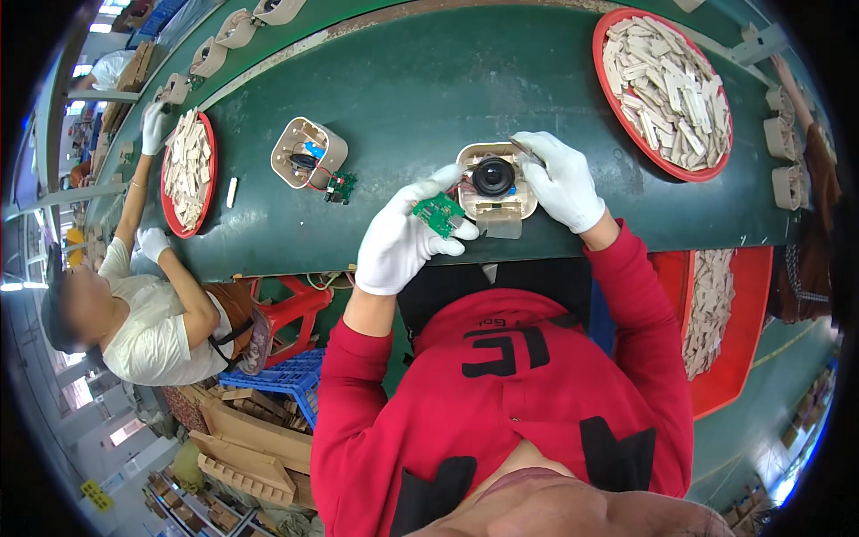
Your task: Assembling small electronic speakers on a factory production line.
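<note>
My left hand point(404, 237), in a white glove, pinches a small green circuit board point(438, 213) just left of a beige housing point(497, 183) that holds a round black speaker point(493, 175). My right hand point(559, 179), also gloved, rests on the housing's right side and holds a thin dark flat piece point(526, 150) between its fingertips. The housing sits on the green conveyor belt point(429, 80) right in front of me.
A second open beige housing point(309, 152) with wires and a green board lies to the left. A red tray point(664, 85) of pale flat pieces stands at upper right. A co-worker at left reaches into another red tray point(186, 170). More housings line the belt's far edge.
</note>
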